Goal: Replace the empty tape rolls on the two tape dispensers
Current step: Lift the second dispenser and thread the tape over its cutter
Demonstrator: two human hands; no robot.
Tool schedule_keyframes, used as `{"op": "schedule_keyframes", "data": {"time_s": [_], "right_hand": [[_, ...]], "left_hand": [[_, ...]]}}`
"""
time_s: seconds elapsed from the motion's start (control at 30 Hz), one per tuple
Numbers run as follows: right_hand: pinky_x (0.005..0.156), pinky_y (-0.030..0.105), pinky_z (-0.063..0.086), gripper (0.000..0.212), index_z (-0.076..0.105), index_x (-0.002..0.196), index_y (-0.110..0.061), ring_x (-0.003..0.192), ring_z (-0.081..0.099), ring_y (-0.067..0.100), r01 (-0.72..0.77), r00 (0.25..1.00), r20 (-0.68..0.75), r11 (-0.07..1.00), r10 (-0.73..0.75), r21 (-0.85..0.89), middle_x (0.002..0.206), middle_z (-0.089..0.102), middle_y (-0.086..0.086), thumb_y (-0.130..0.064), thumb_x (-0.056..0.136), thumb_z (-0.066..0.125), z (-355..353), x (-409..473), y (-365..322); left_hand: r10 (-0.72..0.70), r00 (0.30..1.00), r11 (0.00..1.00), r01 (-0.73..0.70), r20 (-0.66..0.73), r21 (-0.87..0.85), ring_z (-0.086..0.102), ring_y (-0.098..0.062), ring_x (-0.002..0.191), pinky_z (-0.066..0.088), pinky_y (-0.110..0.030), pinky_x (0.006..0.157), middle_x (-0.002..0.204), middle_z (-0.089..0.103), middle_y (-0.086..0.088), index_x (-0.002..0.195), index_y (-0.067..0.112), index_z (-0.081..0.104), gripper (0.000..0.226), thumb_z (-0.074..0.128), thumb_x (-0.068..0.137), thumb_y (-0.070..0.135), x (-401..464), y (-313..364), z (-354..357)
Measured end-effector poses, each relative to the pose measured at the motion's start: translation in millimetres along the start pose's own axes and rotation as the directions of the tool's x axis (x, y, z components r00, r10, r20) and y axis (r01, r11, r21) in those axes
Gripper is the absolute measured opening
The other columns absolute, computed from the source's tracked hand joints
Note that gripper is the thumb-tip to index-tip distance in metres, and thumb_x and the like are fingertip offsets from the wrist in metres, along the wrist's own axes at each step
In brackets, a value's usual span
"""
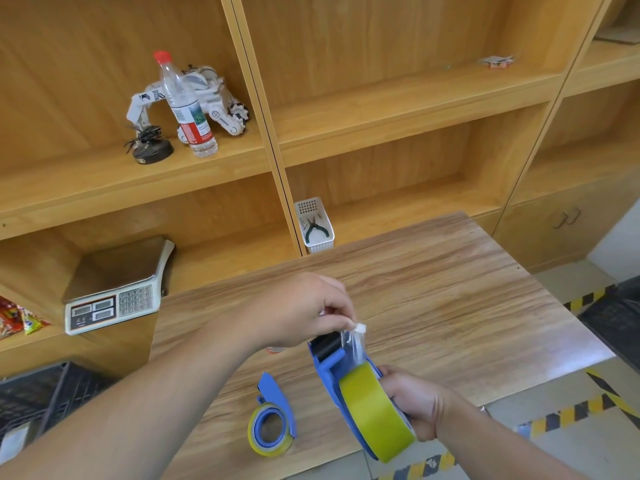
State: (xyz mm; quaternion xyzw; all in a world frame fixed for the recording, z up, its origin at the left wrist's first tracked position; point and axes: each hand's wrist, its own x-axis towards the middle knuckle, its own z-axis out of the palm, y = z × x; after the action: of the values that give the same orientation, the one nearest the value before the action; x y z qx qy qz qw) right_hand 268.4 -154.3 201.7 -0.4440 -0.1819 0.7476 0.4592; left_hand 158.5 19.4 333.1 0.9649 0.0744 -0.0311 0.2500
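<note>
Above the near edge of the wooden worktop (pixel 433 289), the right hand (pixel 414 401) clasps a blue tape dispenser (pixel 327 370) loaded with a yellow tape roll (pixel 372 410). The left hand (pixel 298 311) pinches the clear tape end (pixel 353 332) just above the dispenser's black roller. A second loaded dispenser (pixel 272 417) lies flat to the left. Beyond, on the shelves, stand a scale (pixel 114 289), a plier basket (pixel 315 226) and a bottle (pixel 187 109).

Wooden table (pixel 433 289) bears one blue tape dispenser (pixel 273 422).
</note>
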Motion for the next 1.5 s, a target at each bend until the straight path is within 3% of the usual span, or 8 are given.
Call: {"op": "schedule_keyframes", "data": {"time_s": [0.13,0.3,0.53,0.8,1.03,1.13,1.3,1.5], "right_hand": [[0.054,0.027,0.055,0.023,0.074,0.093,0.000,0.059,0.070,0.019,0.023,0.999,-0.026,0.999,-0.023,0.022,0.069,0.071,0.010,0.007,0.078,0.058,-1,0,2],[0.060,0.032,0.058,0.028,0.069,0.110,0.008,0.068,0.073,0.024,0.002,0.998,-0.069,1.000,-0.003,-0.025,0.079,0.073,0.014,0.013,0.089,0.051,-5,5,5],[0.066,0.031,0.059,0.038,0.070,0.103,0.005,0.076,0.071,0.030,-0.013,1.000,-0.020,0.999,0.012,-0.051,0.088,0.071,0.019,0.009,0.068,0.054,-2,7,0],[0.074,0.033,0.054,0.038,0.068,0.103,0.002,0.087,0.064,0.034,-0.035,0.999,-0.016,0.985,0.032,-0.169,0.099,0.065,0.023,0.005,0.068,0.056,-1,10,-4],[0.073,0.032,0.053,0.040,0.067,0.108,0.001,0.097,0.057,0.035,-0.037,0.999,0.015,0.974,0.042,-0.223,0.105,0.060,0.024,0.007,0.071,0.053,3,12,-3],[0.073,0.033,0.054,0.039,0.070,0.105,-0.002,0.091,0.063,0.033,-0.041,0.998,0.028,0.970,0.049,-0.239,0.099,0.067,0.020,0.010,0.071,0.054,1,12,-1],[0.067,0.029,0.055,0.036,0.071,0.100,-0.003,0.077,0.069,0.025,-0.032,0.999,0.022,0.976,0.038,-0.217,0.086,0.072,0.011,0.016,0.076,0.053,1,13,3],[0.070,0.029,0.054,0.036,0.069,0.105,0.004,0.080,0.068,0.024,-0.006,1.000,-0.006,0.969,0.004,-0.247,0.088,0.071,0.012,0.021,0.078,0.052,4,15,8]], "left_hand": [[-0.090,0.996,0.996,0.090,0.005,0.000,0.059,0.004,0.083,0.046,-0.016,0.075,0.091,0.069,0.017,0.095,0.027,0.079,0.014,0.069,0.097,0.036,-2,-10,2],[-0.204,0.979,0.978,0.204,-0.006,-0.035,0.061,0.005,0.083,0.047,-0.014,0.072,0.089,0.067,0.022,0.092,0.029,0.079,0.015,0.069,0.095,0.039,-9,-23,3],[-0.339,0.941,0.936,0.335,-0.016,-0.104,0.066,-0.003,0.083,0.056,-0.028,0.077,0.093,0.072,0.017,0.089,0.033,0.079,0.012,0.072,0.092,0.043,-24,-44,1],[-0.386,0.922,0.910,0.379,-0.011,-0.169,0.066,-0.001,0.087,0.053,-0.023,0.081,0.097,0.075,0.016,0.090,0.032,0.079,0.009,0.073,0.092,0.038,-30,-60,1],[-0.424,0.901,0.842,0.429,0.089,-0.327,0.062,-0.011,0.071,0.054,-0.035,0.073,0.087,0.075,0.005,0.088,0.030,0.077,0.010,0.071,0.094,0.036,-28,-65,17],[-0.410,0.895,0.780,0.443,0.174,-0.442,0.053,-0.018,0.075,0.046,-0.037,0.074,0.081,0.069,0.004,0.088,0.026,0.076,0.012,0.069,0.095,0.033,-28,-66,23],[-0.387,0.871,0.628,0.490,0.304,-0.605,0.053,-0.006,0.071,0.044,-0.023,0.075,0.078,0.062,0.010,0.083,0.022,0.070,0.017,0.065,0.100,0.022,-23,-61,31],[-0.357,0.802,0.200,0.567,0.479,-0.799,0.058,-0.007,0.061,0.047,-0.019,0.060,0.068,0.062,0.004,0.072,0.017,0.064,0.033,0.054,0.099,0.002,-22,-67,54]]}}
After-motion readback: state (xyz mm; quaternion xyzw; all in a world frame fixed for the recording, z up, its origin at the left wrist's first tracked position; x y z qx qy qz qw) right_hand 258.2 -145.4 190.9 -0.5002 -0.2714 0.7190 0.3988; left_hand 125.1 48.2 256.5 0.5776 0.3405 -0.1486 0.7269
